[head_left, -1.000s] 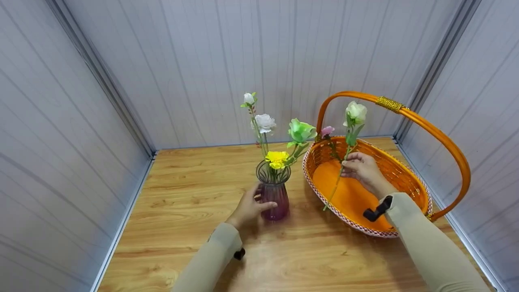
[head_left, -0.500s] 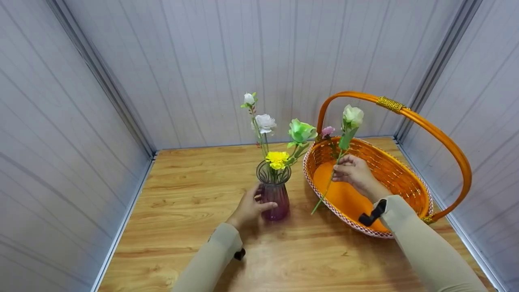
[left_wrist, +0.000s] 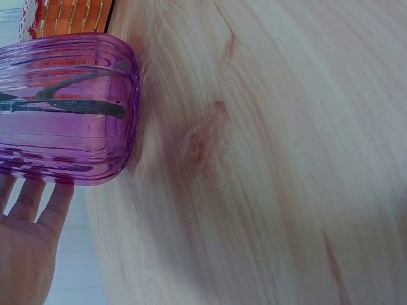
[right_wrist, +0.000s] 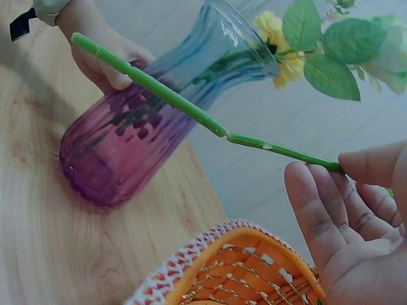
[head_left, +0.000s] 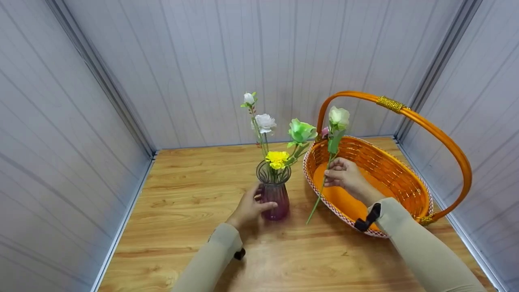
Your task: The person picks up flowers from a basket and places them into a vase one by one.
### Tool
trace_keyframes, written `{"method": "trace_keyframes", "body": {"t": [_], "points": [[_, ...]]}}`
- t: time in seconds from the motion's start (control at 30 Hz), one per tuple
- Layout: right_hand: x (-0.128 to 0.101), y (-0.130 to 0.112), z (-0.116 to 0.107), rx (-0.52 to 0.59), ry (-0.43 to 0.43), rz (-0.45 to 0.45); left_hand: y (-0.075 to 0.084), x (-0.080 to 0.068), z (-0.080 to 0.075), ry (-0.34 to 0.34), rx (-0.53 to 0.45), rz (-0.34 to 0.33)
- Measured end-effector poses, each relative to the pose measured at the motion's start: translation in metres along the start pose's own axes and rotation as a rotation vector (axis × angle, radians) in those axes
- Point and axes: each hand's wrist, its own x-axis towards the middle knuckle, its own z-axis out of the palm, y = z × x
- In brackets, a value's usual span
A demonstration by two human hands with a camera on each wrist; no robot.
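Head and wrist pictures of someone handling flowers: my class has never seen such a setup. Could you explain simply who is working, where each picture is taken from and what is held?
There is no machine hand here: a person works bare-handed. The head view looks forward and down from the person's head; each wrist view looks from that wrist at its hand's work, so things appear tilted.

On the wood-grained surface stand a purple-tinted glass vase, with white, yellow and green flowers in it, and an orange basket with a tall handle.

The left hand holds the vase's side. The right hand pinches the green stem of a pale flower, which is not in the vase.
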Motion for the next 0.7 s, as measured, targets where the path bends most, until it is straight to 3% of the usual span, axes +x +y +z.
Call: {"method": "trace_keyframes", "body": {"t": [0.7], "points": [[-0.01, -0.014, 0.024, -0.083, -0.083, -0.033, -0.001, 0.0, 0.001, -0.002, -0.034, -0.017]]}}
